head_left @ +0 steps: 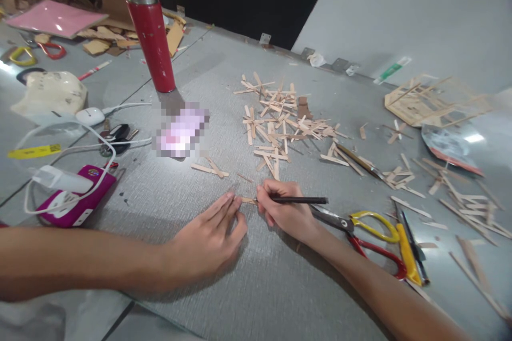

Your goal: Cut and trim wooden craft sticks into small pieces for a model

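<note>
One wooden stick: part-curled left hand is holding it, seemingly unfinished.
Black pen-like tool: right hand is gripping it tightly.
Stick pile: lying beyond, seemingly cut.

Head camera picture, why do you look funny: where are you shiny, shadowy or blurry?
In the head view, glare whitens bits of the plastic packet and pink sheet; also there, shadows darken the table under the right forearm; the wooden frame looks smeared, and blocky squares hide a pinkish thing.
</note>
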`<state>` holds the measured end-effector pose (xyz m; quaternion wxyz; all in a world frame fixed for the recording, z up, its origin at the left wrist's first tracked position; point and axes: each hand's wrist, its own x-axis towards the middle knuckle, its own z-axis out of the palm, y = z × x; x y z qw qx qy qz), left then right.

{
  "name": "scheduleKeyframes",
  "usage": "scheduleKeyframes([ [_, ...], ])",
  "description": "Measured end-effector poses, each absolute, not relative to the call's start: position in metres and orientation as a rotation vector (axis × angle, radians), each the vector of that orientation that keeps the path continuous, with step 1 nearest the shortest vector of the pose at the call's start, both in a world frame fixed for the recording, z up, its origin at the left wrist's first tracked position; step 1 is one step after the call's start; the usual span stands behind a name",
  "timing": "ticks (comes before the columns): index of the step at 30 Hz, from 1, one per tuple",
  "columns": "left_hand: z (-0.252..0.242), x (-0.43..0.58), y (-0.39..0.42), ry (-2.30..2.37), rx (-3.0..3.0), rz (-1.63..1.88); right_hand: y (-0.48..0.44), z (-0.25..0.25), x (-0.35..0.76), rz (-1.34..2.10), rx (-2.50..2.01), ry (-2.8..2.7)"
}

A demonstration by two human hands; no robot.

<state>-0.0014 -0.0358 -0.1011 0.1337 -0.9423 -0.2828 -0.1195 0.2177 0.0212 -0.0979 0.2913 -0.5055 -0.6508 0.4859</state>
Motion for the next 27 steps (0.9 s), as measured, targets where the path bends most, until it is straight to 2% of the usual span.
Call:
scheduleKeyframes([
  [27,-0.1009,-0.0012,-0.0363,-0.799,-2.714,-0.333,0.021,-0.0973,0.2141,1.284,-1.388,-1.679],
])
